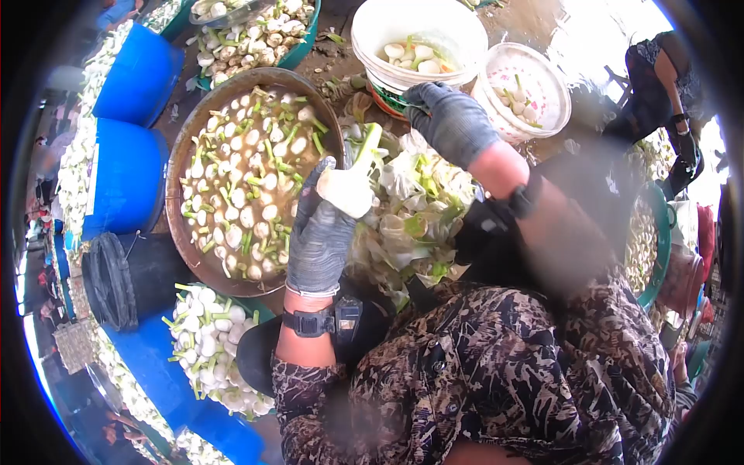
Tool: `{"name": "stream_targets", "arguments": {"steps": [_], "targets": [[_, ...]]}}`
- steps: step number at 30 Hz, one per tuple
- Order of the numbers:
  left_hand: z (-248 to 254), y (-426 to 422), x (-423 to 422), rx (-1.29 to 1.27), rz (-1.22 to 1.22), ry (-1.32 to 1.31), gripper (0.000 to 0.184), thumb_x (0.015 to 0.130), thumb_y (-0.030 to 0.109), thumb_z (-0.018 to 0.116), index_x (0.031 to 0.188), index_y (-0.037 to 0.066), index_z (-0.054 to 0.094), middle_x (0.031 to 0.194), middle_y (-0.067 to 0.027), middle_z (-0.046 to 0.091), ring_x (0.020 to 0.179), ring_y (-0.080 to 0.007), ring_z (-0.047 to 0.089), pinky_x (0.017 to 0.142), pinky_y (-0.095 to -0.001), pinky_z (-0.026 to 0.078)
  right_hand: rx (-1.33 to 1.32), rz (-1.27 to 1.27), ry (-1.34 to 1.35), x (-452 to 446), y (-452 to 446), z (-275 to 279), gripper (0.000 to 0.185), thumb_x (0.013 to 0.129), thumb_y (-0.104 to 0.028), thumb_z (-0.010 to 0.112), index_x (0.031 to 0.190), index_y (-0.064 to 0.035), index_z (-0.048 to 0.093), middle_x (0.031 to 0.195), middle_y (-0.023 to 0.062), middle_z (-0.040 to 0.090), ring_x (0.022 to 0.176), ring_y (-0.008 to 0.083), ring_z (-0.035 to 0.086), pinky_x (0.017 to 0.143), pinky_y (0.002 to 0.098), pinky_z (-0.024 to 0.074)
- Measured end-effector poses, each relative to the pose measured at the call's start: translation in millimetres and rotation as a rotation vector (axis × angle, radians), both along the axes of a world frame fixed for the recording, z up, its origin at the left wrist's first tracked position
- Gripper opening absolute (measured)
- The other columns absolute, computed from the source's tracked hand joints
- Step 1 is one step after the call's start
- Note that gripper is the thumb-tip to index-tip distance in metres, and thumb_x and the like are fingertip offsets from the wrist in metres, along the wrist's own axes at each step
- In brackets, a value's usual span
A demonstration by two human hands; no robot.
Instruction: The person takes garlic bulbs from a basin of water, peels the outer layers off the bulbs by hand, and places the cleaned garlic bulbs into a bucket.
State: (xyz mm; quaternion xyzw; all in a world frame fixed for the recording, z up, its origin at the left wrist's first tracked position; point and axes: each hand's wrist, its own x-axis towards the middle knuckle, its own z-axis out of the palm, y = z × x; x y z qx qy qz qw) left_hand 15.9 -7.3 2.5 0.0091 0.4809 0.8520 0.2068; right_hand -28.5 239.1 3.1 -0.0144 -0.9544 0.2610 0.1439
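Observation:
My left hand (319, 232), in a grey glove, is closed around a white garlic bulb (347, 190) with a thick green stem pointing up. My right hand (449, 120), also gloved, is above and to the right of it, in front of the white bucket (360, 46). Its fingers are bent together; whatever they may grip is too small or hidden to make out. Beneath both hands lies a heap of pale, papery peelings (411, 225). Left of my left hand stands a wide brown basin (177, 209) of murky water with many small stemmed bulbs floating in it.
A smaller white bucket (559, 89) holds a few bulbs. Stemmed bulbs (213, 341) are piled at lower left, near blue tubs (128, 174) and a black bucket (143, 267). A green basin (310, 39) of bulbs stands at the top. Another person (659, 85) is at upper right.

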Motion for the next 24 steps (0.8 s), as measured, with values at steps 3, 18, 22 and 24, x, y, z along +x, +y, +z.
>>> {"name": "stream_targets", "arguments": {"steps": [3,18,22,24], "targets": [[5,-1,5,0.196,-0.079,-0.042,0.077,0.083,0.038,0.072,0.142,0.005,0.036,0.119,-0.0082,0.054,0.108,-0.0193,0.055,0.096,-0.0348,0.047,-0.302,0.421,0.218,21,-23,32,0.023,0.082,-0.017,0.069,0.102,-0.0069,0.067,0.094,0.0141,0.067,0.086,0.0340,0.063,0.082,0.0402,0.0518],[-3,-9,14,-0.456,-0.239,0.392,0.076,0.079,0.017,0.069,0.144,0.006,0.031,0.129,-0.0086,0.047,0.115,-0.0174,0.047,0.101,-0.0310,0.041,-0.304,0.419,-0.236,40,-58,15,0.017,0.087,-0.021,0.063,0.088,-0.0035,0.064,0.083,0.0164,0.067,0.075,0.0338,0.065,0.067,0.0404,0.0511],[-6,-15,9,-0.455,-0.220,0.394,0.090,0.077,0.043,0.070,0.148,0.008,0.029,0.135,-0.0089,0.044,0.123,-0.0202,0.044,0.105,-0.0327,0.036,-0.758,0.589,-0.256,45,-52,11,0.019,0.094,-0.020,0.062,0.101,-0.0021,0.061,0.089,0.0051,0.065,0.084,0.0126,0.059,0.076,0.0317,0.0492],[1,-18,8,-0.545,-0.303,0.406,0.082,0.077,0.012,0.065,0.147,0.005,0.024,0.132,-0.0129,0.045,0.121,-0.0212,0.045,0.103,-0.0328,0.039,-0.686,0.644,-0.241,46,-52,14,0.018,0.092,-0.019,0.064,0.099,-0.0024,0.062,0.086,0.0081,0.066,0.079,0.0151,0.060,0.074,0.0325,0.0499]]}}
